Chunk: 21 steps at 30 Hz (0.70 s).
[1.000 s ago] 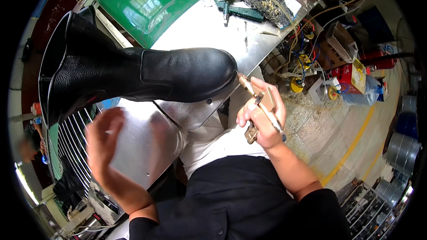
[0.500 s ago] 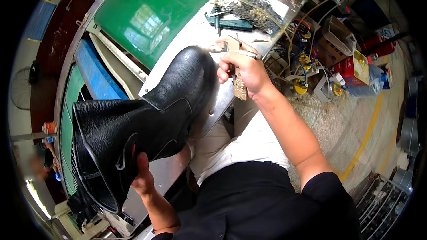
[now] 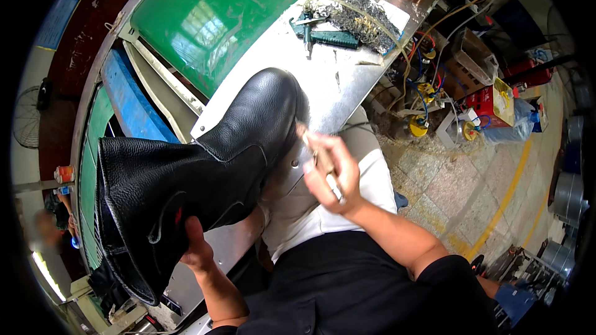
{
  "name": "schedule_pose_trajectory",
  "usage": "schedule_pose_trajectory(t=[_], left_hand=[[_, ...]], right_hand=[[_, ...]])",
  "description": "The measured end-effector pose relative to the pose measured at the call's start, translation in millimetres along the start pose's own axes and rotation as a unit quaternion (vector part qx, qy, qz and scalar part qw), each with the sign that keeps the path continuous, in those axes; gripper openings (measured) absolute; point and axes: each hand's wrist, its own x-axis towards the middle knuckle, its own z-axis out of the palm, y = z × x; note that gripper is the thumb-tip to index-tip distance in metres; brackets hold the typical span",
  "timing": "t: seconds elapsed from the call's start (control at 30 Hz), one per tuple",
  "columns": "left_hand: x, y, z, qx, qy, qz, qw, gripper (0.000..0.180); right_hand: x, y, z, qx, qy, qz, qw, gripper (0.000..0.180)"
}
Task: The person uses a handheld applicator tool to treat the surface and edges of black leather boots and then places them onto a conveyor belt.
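Two hands at work on one black leather boot (image 3: 205, 174). Boot lies tilted on the metal bench (image 3: 347, 80), toe up and away, shaft opening down toward the person's left. Left hand (image 3: 194, 245) grips the shaft from below; its fingers are tucked under the leather and mostly hidden, thumb side pressed against the boot's lower edge, so grasping the boot. Boot sits directly above and across these fingers, touching them.

Right hand (image 3: 332, 177) is blurred, fingers curled and clenched around a thin stick-like tool (image 3: 318, 155), pale brown, kind cannot be told. Tool's tip points up-left from the fingers, just beside the boot's sole edge near the heel-to-toe side; whether the tip touches the leather cannot be told because of blur. Boot toe lies up and left of these fingers, close.

Beyond the right fingers, farther up the bench: a green-handled tool (image 3: 332, 37) and a dark heap of scraps (image 3: 360, 15), both well apart from the hands. Green panel (image 3: 223, 12) lies past the boot toe, left of the scraps. Right of the right hand, down on the tiled floor (image 3: 447, 180), a red box (image 3: 493, 102) and tangled cables (image 3: 428, 87). White cloth (image 3: 323, 211) over the lap lies under the right wrist.
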Motion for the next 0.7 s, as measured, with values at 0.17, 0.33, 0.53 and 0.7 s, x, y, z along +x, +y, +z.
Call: schedule_pose_trajectory(t=[0.17,0.33,0.53,0.7], left_hand=[[-2.7,0.9,-6.4,0.002,-0.015,-0.040,0.999,0.045],[3.3,-24.2,-25.1,0.017,0.008,-0.065,0.998,0.048],[63.8,-68.8,-21.0,-0.208,0.149,-0.204,0.945,0.052],[172.0,-61.2,-22.2,-0.070,0.129,-0.245,0.958,0.043]], right_hand=[[-16.1,-2.7,-22.1,0.207,-0.112,0.123,0.964,0.044],[61.7,24.0,-33.1,0.147,-0.028,-0.002,0.989,0.045],[127.2,38.7,-40.2,0.138,0.063,0.007,0.988,0.046],[125.2,58.7,-13.3,0.087,0.021,-0.012,0.996,0.039]])
